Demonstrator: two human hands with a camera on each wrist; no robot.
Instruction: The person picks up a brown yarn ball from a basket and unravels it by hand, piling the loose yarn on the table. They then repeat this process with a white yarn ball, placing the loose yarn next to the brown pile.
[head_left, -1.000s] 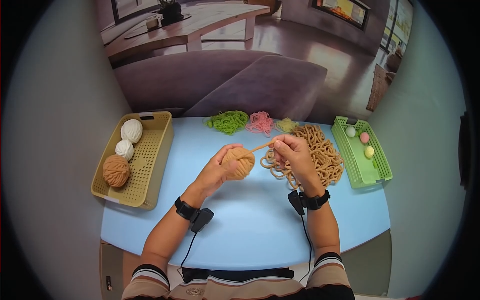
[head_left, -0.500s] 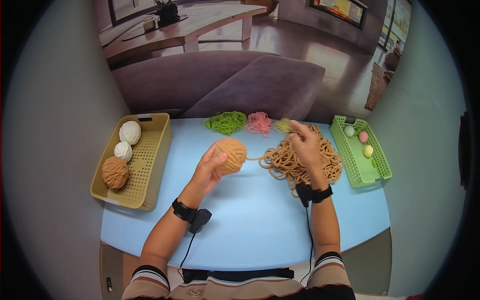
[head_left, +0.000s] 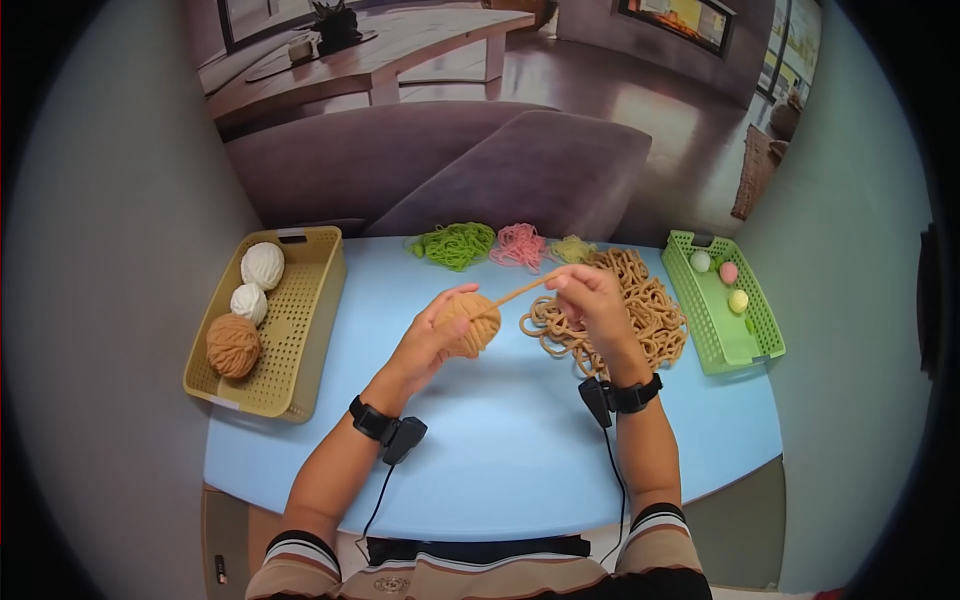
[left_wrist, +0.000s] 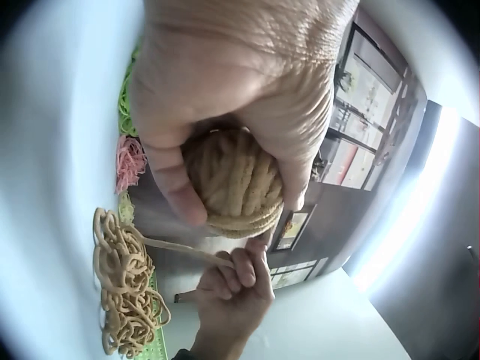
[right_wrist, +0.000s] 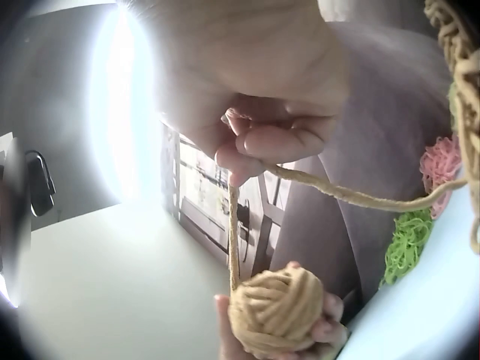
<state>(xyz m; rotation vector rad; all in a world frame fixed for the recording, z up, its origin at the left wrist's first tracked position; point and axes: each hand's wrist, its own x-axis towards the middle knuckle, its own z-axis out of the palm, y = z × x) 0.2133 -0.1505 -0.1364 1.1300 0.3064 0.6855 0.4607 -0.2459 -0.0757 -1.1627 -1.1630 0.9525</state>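
Observation:
A tan yarn ball (head_left: pixel 474 328) is gripped in my left hand (head_left: pixel 428 345), above the blue table; the left wrist view shows thumb and fingers curled about the ball (left_wrist: pixel 236 180). From it a taut strand (right_wrist: pixel 234 240) runs up to my right hand (head_left: pixel 592 305), which pinches the yarn between thumb and fingertips. Past those fingers the strand (right_wrist: pixel 360 199) continues down to a loose heap of thick tan yarn (head_left: pixel 655 320) on the table, partly hidden behind my right hand in the head view.
At the left a tan basket (head_left: pixel 312 340) holds two white yarn balls (head_left: pixel 262 267) and a brown one (head_left: pixel 233 346). A green basket (head_left: pixel 745 352) with small balls stands at the right. Green (head_left: pixel 455 245), pink (head_left: pixel 520 246) and pale yellow yarn (head_left: pixel 573 249) lie along the back edge.
My right hand swung out over the tan heap and has come back toward the ball, pulling the strand straight. The left hand has turned the ball and keeps hold of it.

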